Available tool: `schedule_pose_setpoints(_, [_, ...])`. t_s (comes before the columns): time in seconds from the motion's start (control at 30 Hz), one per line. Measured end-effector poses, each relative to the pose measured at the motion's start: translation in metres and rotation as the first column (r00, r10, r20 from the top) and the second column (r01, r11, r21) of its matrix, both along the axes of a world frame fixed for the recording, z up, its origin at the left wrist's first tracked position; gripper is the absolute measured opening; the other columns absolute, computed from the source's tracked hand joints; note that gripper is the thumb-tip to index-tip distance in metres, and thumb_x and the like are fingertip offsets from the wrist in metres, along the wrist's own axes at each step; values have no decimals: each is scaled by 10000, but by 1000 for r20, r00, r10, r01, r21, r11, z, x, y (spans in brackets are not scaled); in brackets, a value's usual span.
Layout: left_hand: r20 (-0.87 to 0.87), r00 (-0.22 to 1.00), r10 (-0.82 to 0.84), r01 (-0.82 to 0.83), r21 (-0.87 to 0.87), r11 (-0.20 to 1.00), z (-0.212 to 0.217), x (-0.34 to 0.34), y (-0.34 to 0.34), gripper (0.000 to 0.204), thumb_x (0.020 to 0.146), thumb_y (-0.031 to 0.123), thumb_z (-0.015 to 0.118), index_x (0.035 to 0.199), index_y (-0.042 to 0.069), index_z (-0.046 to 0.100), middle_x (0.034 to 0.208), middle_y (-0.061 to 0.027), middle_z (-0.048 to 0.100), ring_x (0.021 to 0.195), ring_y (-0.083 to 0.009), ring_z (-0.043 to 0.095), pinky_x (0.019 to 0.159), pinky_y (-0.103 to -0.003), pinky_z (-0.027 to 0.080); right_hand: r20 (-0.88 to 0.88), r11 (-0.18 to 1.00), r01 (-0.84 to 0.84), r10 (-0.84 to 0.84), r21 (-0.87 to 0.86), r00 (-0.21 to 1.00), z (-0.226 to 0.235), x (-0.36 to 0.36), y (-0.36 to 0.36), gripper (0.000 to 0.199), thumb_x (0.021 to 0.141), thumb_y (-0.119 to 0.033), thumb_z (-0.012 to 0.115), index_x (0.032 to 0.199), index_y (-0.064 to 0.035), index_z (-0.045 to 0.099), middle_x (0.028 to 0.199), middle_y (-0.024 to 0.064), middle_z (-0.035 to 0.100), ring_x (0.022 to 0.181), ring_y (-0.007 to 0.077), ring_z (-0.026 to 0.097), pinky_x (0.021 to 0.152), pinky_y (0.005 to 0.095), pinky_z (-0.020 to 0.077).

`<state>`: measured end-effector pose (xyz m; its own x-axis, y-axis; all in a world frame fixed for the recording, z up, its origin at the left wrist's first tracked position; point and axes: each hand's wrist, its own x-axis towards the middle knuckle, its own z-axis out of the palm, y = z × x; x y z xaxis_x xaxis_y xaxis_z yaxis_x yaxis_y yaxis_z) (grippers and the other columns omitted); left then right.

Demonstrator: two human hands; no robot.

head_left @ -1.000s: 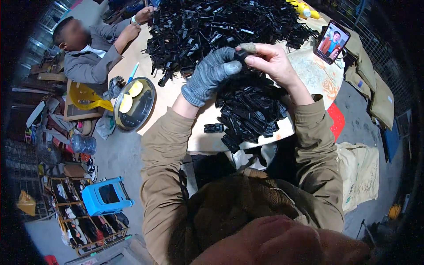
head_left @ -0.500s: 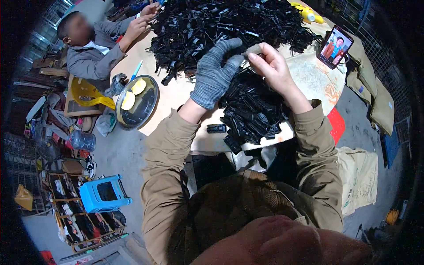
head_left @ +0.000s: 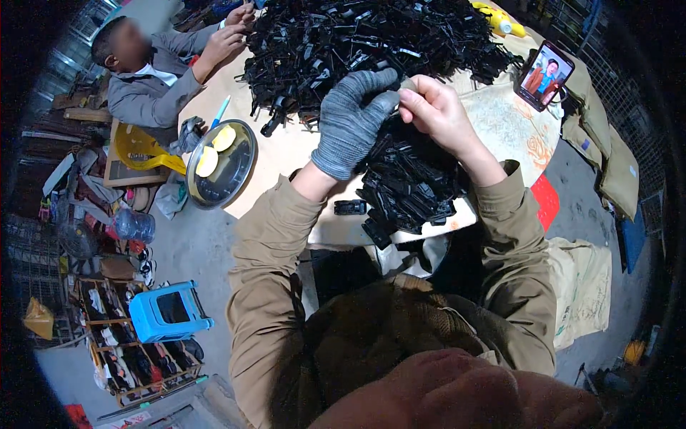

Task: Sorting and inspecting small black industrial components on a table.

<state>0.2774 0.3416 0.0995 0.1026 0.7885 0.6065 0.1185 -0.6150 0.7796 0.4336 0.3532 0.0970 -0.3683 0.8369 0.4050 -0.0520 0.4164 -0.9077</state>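
Note:
My left hand [head_left: 351, 118], in a grey knitted glove, is closed, with thumb and fingertips drawn together. My bare right hand [head_left: 439, 114] pinches right beside those fingertips. Whatever lies between the two hands is too small and covered to make out. Just beyond them spreads a large heap of black plastic parts [head_left: 343, 43]. Below my hands, at the near table edge, lies a smaller pile of similar black parts [head_left: 411, 189]. One single black part [head_left: 350, 207] rests apart, left of that pile.
A steel tray with yellow fruit pieces [head_left: 236, 179] stands left, near a light-blue pen [head_left: 220, 111]. A phone on a stand [head_left: 544, 75] shows a video at right. Across the table's left side a co-worker [head_left: 153, 89] handles something. A blue stool [head_left: 168, 311] stands on the floor.
My right hand has moved slightly down and closer to the left fingertips, its fingers curling in more. My left hand has shifted a little to the right. The piles look the same.

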Motion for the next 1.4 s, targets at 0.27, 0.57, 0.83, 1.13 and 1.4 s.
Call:
schedule_pose_setpoints(0.27, [-130, 986, 107, -81, 187, 979, 0, 7, 1, 207, 768, 69, 600, 964, 2, 590, 919, -76, 606, 824, -136, 567, 743, -254, 458, -24, 963, -97, 94, -252, 995, -6, 5, 6, 150, 877, -205, 499, 839, -61, 518, 619, -58, 478, 455, 2, 341, 398, 143, 256])
schedule_pose_setpoints(0.57, [601, 720, -348, 605, -297, 739, 17, -9, 1, 346, 879, 92, 441, 1211, 20, 371, 1111, -167, 505, 995, -231, 544, 836, -344, 492, -12, 957, 170, -173, 236, 985, -2, 15, 8, 200, 745, -59, 654, 914, 2, 566, 781, -1, 586, 679, 35, 526, 614, 166, 441])
schedule_pose_setpoints(0.83, [28, 957, -287, 287, -204, 936, 11, 0, -2, 382, 805, 53, 522, 1177, 4, 449, 1085, -71, 521, 941, -121, 516, 823, -241, 454, -37, 988, 109, -106, 107, 994, 6, 14, 2, 191, 740, -81, 671, 877, -4, 564, 806, 19, 592, 714, 58, 551, 663, 193, 460])
schedule_pose_setpoints(1.13, [138, 965, -222, 247, -203, 948, 5, 4, 0, 426, 721, 16, 633, 1114, 16, 467, 990, -68, 555, 882, -121, 550, 769, -232, 462, -44, 982, -96, 90, -161, 995, 2, 12, 7, 170, 870, -244, 509, 814, -87, 542, 621, -73, 486, 460, -8, 345, 405, 148, 242])
schedule_pose_setpoints(1.4, [123, 970, -209, 236, -298, 925, 7, 1, -1, 391, 725, 20, 618, 1091, 23, 481, 1012, -66, 547, 903, -135, 546, 782, -244, 464, 14, 993, -71, 73, -91, 997, 5, 16, 5, 185, 884, -228, 479, 800, -79, 548, 619, -64, 502, 464, -9, 342, 408, 148, 238])
